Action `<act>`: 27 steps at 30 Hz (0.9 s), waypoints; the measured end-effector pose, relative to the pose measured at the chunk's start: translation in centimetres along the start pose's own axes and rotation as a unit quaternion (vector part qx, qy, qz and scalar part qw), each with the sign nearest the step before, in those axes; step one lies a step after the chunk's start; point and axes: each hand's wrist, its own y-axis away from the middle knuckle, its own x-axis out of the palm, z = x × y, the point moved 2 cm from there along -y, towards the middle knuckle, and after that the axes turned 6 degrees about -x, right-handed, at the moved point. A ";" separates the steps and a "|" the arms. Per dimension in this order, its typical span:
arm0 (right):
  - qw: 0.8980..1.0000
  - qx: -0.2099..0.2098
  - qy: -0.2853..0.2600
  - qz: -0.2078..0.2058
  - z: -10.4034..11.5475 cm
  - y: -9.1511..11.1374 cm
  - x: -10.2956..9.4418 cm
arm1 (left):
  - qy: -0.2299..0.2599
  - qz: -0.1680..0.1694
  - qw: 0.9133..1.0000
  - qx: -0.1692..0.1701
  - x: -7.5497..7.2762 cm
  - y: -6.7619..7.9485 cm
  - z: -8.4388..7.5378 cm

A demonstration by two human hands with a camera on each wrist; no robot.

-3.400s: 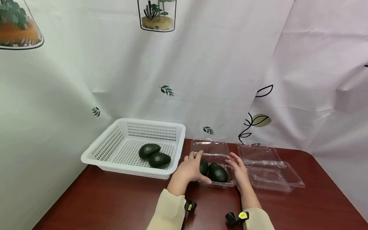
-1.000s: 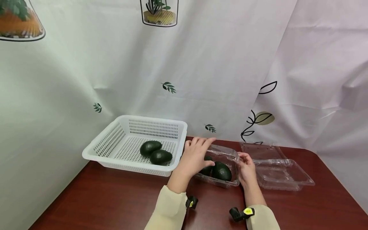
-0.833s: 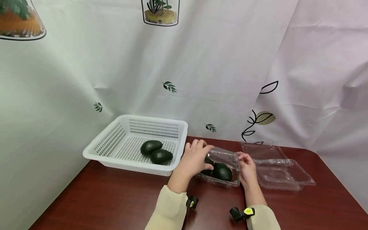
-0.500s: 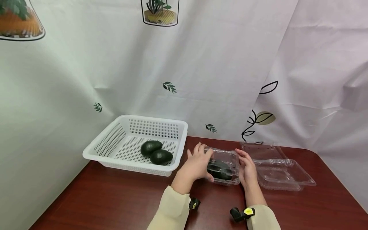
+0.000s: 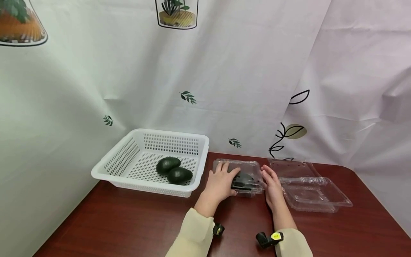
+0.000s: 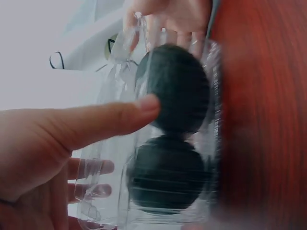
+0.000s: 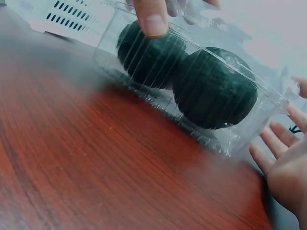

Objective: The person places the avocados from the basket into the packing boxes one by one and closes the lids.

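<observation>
Two avocados (image 7: 216,88) sit in the clear box (image 5: 256,190) on the counter (image 5: 128,221); the left hand (image 5: 219,185), fingers spread, spans its lid (image 5: 249,167); the right hand (image 5: 273,189) lies straight-fingered alongside. Even pressure should seat it best.

Soft pale light, hazy wrist views

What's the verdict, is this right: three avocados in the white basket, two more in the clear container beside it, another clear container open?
The count: the white basket holds two avocados, not three, as the head view shows. The rest is right: two more in the clear container beside it, another clear container open.
</observation>
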 end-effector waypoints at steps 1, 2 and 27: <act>1.000 0.002 0.020 0.000 -0.1 0.0 0.0 | 0.002 -0.001 1.000 -0.001 0.1 0.0 0.0; 0.999 0.003 0.041 0.000 -0.1 0.1 0.0 | 0.002 0.001 1.000 -0.001 0.1 0.0 0.1; 0.986 0.019 0.002 0.165 -0.4 0.6 0.1 | -0.003 -0.021 0.999 -0.026 1.7 -1.0 0.8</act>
